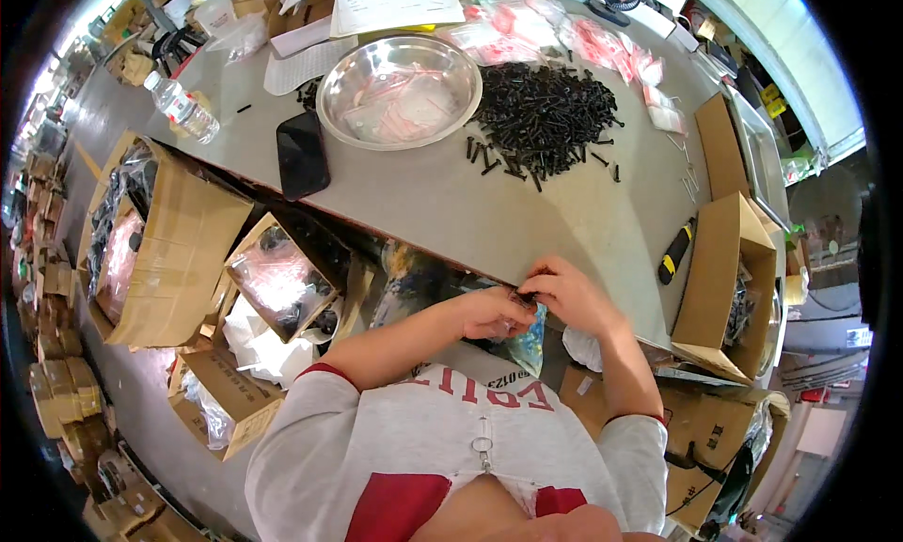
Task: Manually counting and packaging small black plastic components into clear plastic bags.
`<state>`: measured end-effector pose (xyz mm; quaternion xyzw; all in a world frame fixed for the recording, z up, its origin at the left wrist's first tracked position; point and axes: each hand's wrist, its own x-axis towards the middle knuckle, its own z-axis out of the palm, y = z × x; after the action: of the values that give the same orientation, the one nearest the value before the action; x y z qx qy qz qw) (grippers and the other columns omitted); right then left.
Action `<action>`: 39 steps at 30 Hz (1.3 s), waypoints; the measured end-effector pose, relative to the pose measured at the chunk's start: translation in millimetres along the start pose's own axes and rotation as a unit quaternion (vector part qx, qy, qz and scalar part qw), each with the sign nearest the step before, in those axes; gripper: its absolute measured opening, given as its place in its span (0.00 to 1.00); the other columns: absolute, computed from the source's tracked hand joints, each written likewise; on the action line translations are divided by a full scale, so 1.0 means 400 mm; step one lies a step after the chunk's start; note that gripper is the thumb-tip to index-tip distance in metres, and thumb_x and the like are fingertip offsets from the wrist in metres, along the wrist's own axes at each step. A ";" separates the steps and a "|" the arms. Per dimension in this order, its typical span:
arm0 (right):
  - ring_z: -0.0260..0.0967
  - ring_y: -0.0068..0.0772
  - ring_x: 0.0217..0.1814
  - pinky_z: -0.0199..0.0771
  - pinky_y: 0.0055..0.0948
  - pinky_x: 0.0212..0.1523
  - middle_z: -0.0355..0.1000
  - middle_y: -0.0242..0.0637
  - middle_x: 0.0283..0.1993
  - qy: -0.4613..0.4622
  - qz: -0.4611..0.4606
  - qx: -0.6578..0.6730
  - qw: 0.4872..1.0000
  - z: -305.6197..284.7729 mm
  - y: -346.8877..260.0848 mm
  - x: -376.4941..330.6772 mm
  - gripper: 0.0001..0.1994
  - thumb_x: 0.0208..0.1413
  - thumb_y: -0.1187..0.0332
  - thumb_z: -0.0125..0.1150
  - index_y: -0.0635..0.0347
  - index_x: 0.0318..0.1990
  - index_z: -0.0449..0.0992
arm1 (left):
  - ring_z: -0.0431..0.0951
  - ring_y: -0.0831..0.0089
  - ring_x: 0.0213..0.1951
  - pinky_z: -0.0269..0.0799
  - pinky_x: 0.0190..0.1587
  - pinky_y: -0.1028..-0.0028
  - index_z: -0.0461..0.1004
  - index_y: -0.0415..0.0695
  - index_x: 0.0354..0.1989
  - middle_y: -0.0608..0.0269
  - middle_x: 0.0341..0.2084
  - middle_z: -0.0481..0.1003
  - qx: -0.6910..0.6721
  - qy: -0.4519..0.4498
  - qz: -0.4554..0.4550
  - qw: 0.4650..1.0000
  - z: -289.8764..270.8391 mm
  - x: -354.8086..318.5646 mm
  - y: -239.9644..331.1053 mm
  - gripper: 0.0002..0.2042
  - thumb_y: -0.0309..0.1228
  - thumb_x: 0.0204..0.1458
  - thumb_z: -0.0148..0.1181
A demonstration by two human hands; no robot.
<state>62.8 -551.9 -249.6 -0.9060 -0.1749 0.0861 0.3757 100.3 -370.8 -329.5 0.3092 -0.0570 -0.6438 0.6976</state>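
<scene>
At the near edge of the table (564, 218), my two hands meet close together. My left hand (494, 314) is closed around a few small black screws (525, 299), their dark ends showing between the fingers. My right hand (570, 298) pinches at the same screws from the right. How many there are is hidden by the fingers. Beyond the hands lies a large heap of black screws (546, 109), with loose ones scattered along its near side. Left of the heap, a round steel bowl (333, 121) contains clear plastic bags with red edges (400, 100).
A black phone (303, 157) and a water bottle (183, 108) are on the table's left. More red-and-clear bags (602, 48) lie behind the heap. At right are a yellow-black utility knife (676, 251) and an open carton (701, 302). Cartons (183, 260) stand below the left edge.
</scene>
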 end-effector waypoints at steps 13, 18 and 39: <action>0.71 0.50 0.42 0.72 0.41 0.44 0.73 0.48 0.39 0.389 0.211 -0.232 0.866 -0.196 0.308 0.107 0.10 0.51 0.71 0.58 0.61 0.42 0.75 | 0.71 0.75 0.35 0.67 0.39 0.74 0.67 0.42 0.35 0.65 0.29 0.71 0.489 0.008 0.182 0.853 0.037 -0.030 0.003 0.14 0.32 0.46 0.65; 0.70 0.54 0.45 0.70 0.44 0.46 0.72 0.49 0.40 0.326 0.292 -0.251 0.863 -0.239 0.371 0.160 0.09 0.50 0.74 0.57 0.61 0.39 0.74 | 0.70 0.75 0.37 0.67 0.39 0.73 0.66 0.43 0.38 0.65 0.33 0.71 0.479 0.014 0.169 0.861 0.029 -0.061 0.009 0.16 0.35 0.47 0.65; 0.68 0.54 0.48 0.69 0.43 0.49 0.69 0.49 0.44 0.193 0.178 -0.211 0.942 -0.271 0.332 0.234 0.14 0.41 0.76 0.59 0.62 0.40 0.73 | 0.68 0.77 0.37 0.66 0.42 0.74 0.66 0.42 0.37 0.66 0.31 0.69 0.393 -0.001 0.129 0.910 -0.010 -0.068 -0.013 0.16 0.32 0.47 0.67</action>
<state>213.9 -674.1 -270.2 -0.9801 0.0508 -0.0639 0.1807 93.1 -343.8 -326.5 0.5477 -0.3457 -0.4740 0.5965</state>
